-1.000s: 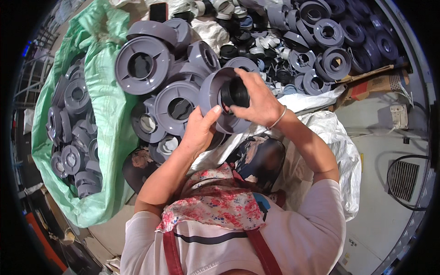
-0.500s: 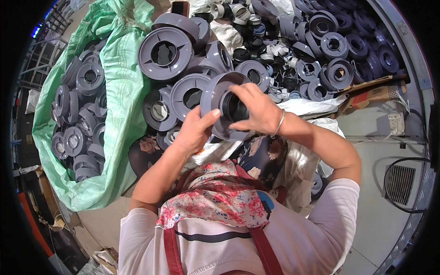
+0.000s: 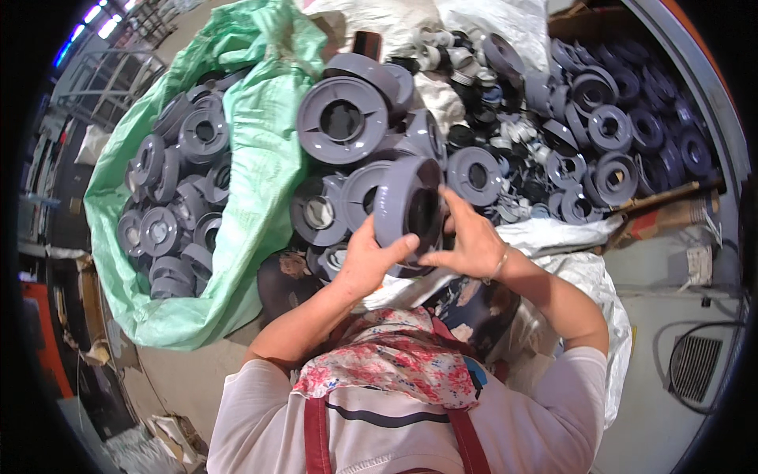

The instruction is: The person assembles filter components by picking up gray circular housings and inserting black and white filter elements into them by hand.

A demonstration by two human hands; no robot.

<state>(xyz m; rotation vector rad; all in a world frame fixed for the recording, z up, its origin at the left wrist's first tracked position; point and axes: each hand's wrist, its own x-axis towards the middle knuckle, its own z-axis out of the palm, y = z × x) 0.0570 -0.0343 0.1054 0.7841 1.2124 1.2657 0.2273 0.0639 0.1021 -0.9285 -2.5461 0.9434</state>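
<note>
Head view: left hand [image 3: 365,265] is gripping 1 grey fitting [image 3: 393,207], right hand [image 3: 475,246] alongside, hold unclear; green sack [image 3: 263,150] is holding flanged rings [image 3: 191,138].

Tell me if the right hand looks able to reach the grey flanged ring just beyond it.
Probably yes: nothing visible blocks the right hand from the grey flanged ring, though that hand is at the grey fitting in the left hand.
</note>
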